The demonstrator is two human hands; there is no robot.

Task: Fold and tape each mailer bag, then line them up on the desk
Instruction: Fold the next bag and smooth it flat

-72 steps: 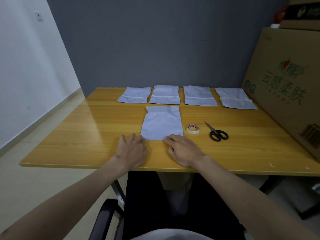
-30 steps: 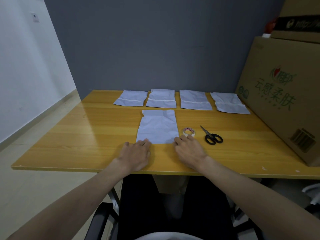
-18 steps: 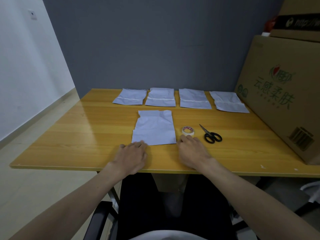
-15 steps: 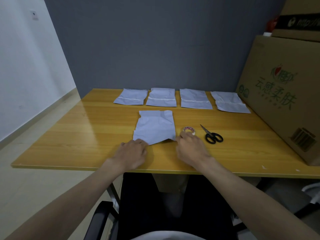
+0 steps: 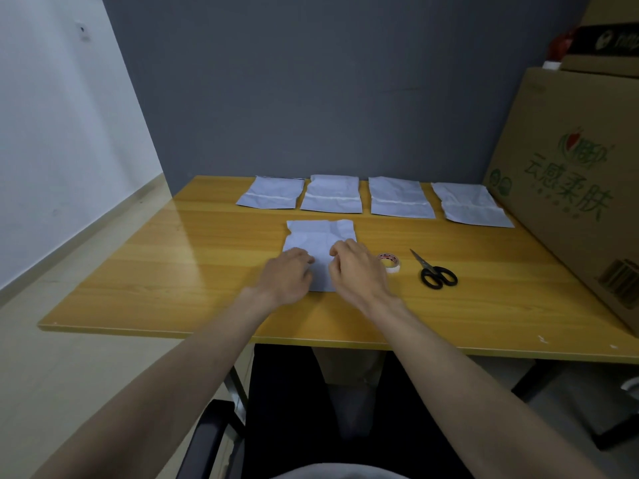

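Observation:
A white mailer bag (image 5: 320, 235) lies crumpled in the middle of the wooden desk (image 5: 166, 271). My left hand (image 5: 287, 276) and my right hand (image 5: 358, 267) sit side by side on its near half, fingers curled and pinching the bag's near part, which is brought over toward the far edge. A strip of the bag shows between the hands. Several folded white bags lie in a row along the far edge, from the leftmost bag (image 5: 271, 197) to the rightmost bag (image 5: 472, 204).
A tape roll (image 5: 389, 262) lies just right of my right hand, and black scissors (image 5: 436, 275) lie beyond it. A big cardboard box (image 5: 570, 188) stands along the desk's right side. A black chair (image 5: 214, 440) is below the near edge.
Both hands took the bag's near corners, lifted them, and moved away from me over the bag, carrying its near part toward the far edge.

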